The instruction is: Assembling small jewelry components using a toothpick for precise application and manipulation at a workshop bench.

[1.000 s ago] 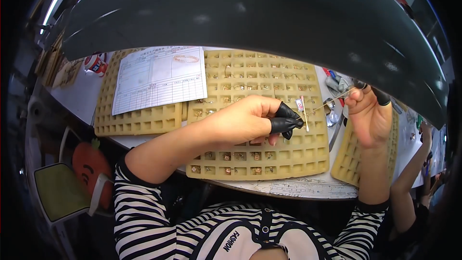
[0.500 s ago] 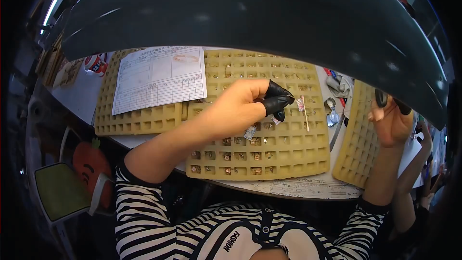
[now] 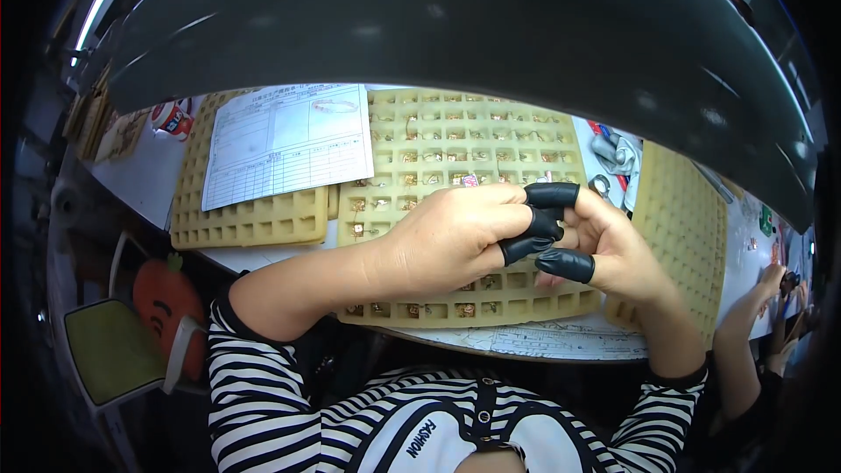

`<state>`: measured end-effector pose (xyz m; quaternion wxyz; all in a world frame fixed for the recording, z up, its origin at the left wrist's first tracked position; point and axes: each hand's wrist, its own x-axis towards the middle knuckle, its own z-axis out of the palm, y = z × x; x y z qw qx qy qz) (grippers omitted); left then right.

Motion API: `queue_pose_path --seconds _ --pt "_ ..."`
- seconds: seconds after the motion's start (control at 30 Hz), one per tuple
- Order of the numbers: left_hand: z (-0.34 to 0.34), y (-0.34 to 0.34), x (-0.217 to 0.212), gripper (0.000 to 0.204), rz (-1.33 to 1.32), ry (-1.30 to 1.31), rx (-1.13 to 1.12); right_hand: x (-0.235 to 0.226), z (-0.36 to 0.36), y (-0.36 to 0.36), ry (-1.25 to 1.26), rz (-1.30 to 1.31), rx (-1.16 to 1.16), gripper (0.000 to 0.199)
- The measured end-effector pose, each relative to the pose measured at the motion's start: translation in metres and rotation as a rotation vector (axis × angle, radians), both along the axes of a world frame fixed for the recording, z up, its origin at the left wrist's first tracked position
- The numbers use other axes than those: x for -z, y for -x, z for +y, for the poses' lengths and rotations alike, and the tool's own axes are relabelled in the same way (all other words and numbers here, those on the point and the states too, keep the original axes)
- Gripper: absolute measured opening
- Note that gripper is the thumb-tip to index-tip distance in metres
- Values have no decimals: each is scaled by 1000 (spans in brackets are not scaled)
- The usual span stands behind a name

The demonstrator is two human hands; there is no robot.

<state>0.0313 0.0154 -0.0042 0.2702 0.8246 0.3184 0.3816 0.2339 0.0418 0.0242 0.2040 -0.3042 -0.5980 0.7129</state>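
Observation:
My left hand (image 3: 438,241) and my right hand (image 3: 618,250) meet above a yellowish compartment tray (image 3: 569,305). Black finger cots cover the thumb and forefinger tips of both. The left fingertips are pinched together, and the right thumb and forefinger close in around them; whatever lies between them is too small or hidden to make out. Small gold-coloured jewellery pieces (image 3: 358,229) lie in many of the tray's compartments. A pink-and-white tag (image 3: 470,180) rests on the tray just beyond my left hand.
A printed form (image 3: 285,153) lies over another tray (image 3: 250,233) at left. A third tray (image 3: 679,228) stands at right, near a greyish cloth (image 3: 620,155). A dark panel (image 3: 438,31) overhangs the table. Another person's arm (image 3: 745,311) is at far right; a green-seated chair (image 3: 114,350) stands left.
My right hand has come leftward and down from beside the right tray to meet my left hand. The left hand has lowered slightly, still pinching. The form has shifted a little.

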Motion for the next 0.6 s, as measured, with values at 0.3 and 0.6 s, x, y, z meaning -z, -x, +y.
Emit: queue_pose_path --seconds 0.3,0.6 --pt "0 6 -10 12 146 247 -200 9 17 -12 -163 -38 220 11" --pt "5 13 -20 16 -334 1168 -28 6 26 -21 -657 -572 272 10"
